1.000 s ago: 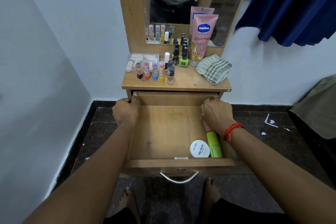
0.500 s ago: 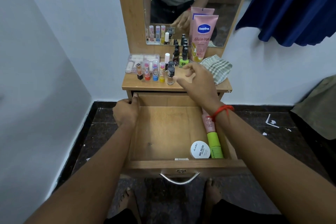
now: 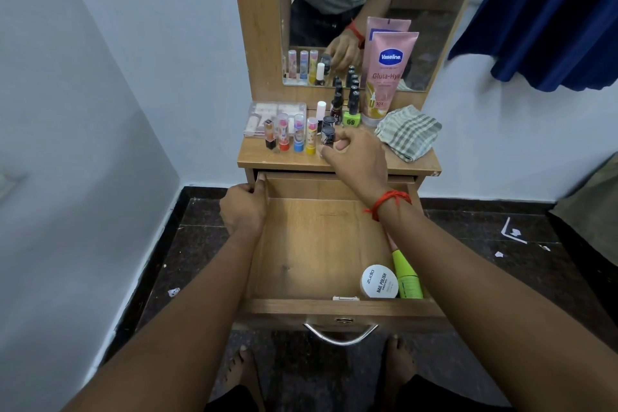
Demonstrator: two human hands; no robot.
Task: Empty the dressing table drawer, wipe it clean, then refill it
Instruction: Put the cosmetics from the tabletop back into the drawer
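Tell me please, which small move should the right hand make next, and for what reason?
Probably the right hand should pinch the small dark-capped bottle and lower it into the drawer. Its fingers curl beside that bottle on the tabletop; a grip is unclear. The left hand holds the open drawer's side, and it has room beside the white jar and green tube.

The left hand (image 3: 242, 207) grips the left wall of the open drawer (image 3: 301, 244), where a white tub (image 3: 379, 281) and a green tube (image 3: 406, 274) lie touching in the front right corner, while the right hand (image 3: 357, 157) pinches a small dark-capped bottle (image 3: 327, 135) on the tabletop (image 3: 284, 159) near a checked cloth (image 3: 406, 135)
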